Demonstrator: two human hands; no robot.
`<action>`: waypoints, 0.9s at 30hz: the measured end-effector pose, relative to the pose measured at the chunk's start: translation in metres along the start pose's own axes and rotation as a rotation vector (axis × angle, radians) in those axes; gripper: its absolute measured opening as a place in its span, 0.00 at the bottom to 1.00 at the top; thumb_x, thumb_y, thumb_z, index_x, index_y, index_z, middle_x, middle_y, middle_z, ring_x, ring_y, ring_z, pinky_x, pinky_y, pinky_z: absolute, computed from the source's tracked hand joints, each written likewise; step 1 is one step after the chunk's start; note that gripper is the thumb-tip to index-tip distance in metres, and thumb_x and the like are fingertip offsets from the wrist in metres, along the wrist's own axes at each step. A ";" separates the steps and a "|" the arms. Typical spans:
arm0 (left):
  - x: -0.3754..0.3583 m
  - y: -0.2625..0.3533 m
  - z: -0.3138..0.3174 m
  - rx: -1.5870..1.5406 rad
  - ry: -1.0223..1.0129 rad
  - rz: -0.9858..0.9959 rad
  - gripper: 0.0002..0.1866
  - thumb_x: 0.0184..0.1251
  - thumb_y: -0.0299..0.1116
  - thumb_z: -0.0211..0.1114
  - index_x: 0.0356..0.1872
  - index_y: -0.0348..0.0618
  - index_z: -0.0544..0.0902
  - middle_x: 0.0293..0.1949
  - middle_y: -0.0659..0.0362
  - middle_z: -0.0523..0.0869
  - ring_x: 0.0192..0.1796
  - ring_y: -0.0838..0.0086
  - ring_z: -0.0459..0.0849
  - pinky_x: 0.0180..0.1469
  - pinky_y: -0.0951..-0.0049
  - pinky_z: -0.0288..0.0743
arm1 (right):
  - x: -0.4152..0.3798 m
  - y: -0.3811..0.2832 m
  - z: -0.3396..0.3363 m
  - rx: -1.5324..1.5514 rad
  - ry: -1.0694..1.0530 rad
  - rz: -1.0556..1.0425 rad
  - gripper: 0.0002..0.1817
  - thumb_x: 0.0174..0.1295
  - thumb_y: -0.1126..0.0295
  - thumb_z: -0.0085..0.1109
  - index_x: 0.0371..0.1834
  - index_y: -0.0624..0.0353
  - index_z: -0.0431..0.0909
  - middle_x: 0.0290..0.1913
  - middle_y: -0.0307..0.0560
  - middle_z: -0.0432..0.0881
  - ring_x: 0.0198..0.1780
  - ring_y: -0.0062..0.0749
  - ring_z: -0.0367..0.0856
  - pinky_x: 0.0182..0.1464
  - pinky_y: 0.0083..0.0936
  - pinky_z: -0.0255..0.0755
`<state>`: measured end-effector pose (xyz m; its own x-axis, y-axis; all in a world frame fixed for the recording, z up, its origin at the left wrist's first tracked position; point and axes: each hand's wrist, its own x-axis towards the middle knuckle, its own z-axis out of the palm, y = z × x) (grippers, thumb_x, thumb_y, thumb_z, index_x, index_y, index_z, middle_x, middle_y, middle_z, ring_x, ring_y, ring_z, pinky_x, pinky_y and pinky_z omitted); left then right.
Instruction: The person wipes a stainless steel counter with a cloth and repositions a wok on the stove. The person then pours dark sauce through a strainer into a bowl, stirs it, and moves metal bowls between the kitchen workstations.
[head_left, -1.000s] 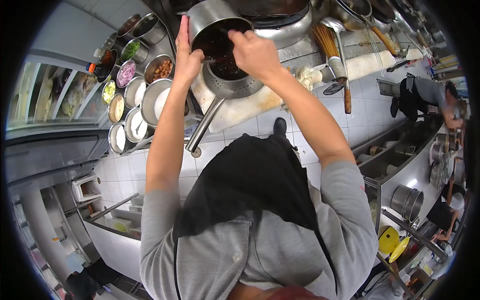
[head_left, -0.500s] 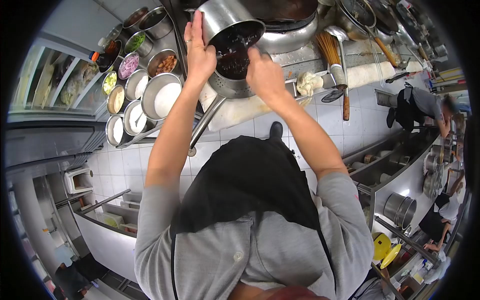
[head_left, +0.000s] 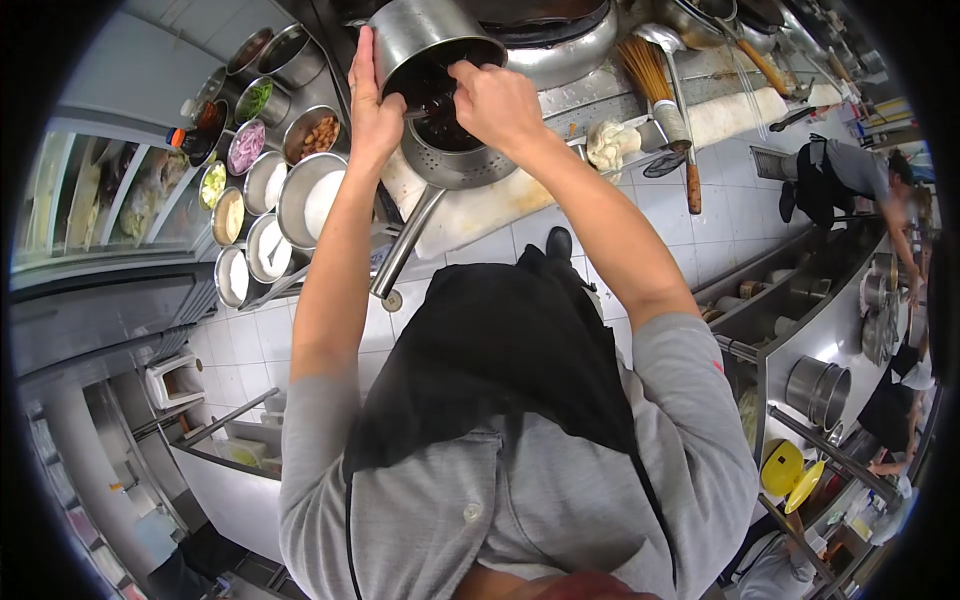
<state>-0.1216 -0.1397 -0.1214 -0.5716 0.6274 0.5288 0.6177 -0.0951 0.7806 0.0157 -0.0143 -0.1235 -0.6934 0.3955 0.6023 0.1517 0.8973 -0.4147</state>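
Note:
My left hand [head_left: 377, 122] grips a steel pot [head_left: 425, 28], its fingers along the side and its thumb at the rim. The pot is tipped, its mouth toward me, with something dark inside. Below it is a perforated steel strainer [head_left: 462, 172] with a long handle, holding dark, glossy contents. My right hand [head_left: 497, 105] is closed at the pot's mouth, above the strainer; what its fingers hold, if anything, is hidden.
Bowls of white powder [head_left: 322, 205], red onion [head_left: 246, 147] and brown pieces [head_left: 318, 136] stand at the left. A bamboo brush [head_left: 650, 80], ladle and crumpled cloth [head_left: 608, 145] lie at the right. People work at far right.
The tilted pot and both hands have shifted left in view, as have the bowls and brush. My right hand has moved up and nearer the pot's rim. The pot is still held.

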 end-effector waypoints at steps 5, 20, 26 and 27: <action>-0.002 0.002 0.004 0.064 0.009 0.123 0.52 0.45 0.15 0.52 0.82 0.49 0.55 0.77 0.46 0.61 0.79 0.52 0.57 0.81 0.63 0.48 | 0.001 -0.012 -0.005 -0.064 0.001 -0.091 0.13 0.54 0.71 0.59 0.42 0.54 0.87 0.29 0.58 0.84 0.29 0.54 0.85 0.33 0.45 0.81; -0.002 0.000 0.007 0.051 0.059 0.106 0.54 0.44 0.14 0.50 0.83 0.50 0.52 0.79 0.48 0.58 0.81 0.59 0.56 0.80 0.66 0.49 | -0.041 -0.017 0.001 -0.030 0.133 -0.151 0.15 0.57 0.70 0.61 0.48 0.53 0.86 0.27 0.50 0.80 0.26 0.47 0.84 0.28 0.39 0.79; -0.005 -0.001 0.001 0.151 0.111 0.135 0.54 0.44 0.14 0.51 0.82 0.48 0.54 0.77 0.48 0.62 0.80 0.57 0.57 0.80 0.64 0.47 | -0.039 0.004 -0.011 -0.079 0.118 0.002 0.16 0.57 0.72 0.61 0.50 0.57 0.83 0.29 0.56 0.82 0.25 0.52 0.84 0.28 0.43 0.80; -0.007 0.002 0.003 0.142 0.115 0.129 0.53 0.45 0.14 0.51 0.82 0.48 0.54 0.77 0.46 0.61 0.80 0.54 0.57 0.80 0.63 0.47 | -0.029 0.007 -0.011 -0.085 0.127 0.018 0.14 0.57 0.72 0.60 0.48 0.59 0.82 0.28 0.58 0.82 0.25 0.54 0.84 0.27 0.44 0.80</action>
<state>-0.1151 -0.1415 -0.1246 -0.5357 0.5237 0.6623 0.7550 -0.0541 0.6534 0.0450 -0.0173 -0.1361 -0.5958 0.4288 0.6791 0.2260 0.9009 -0.3705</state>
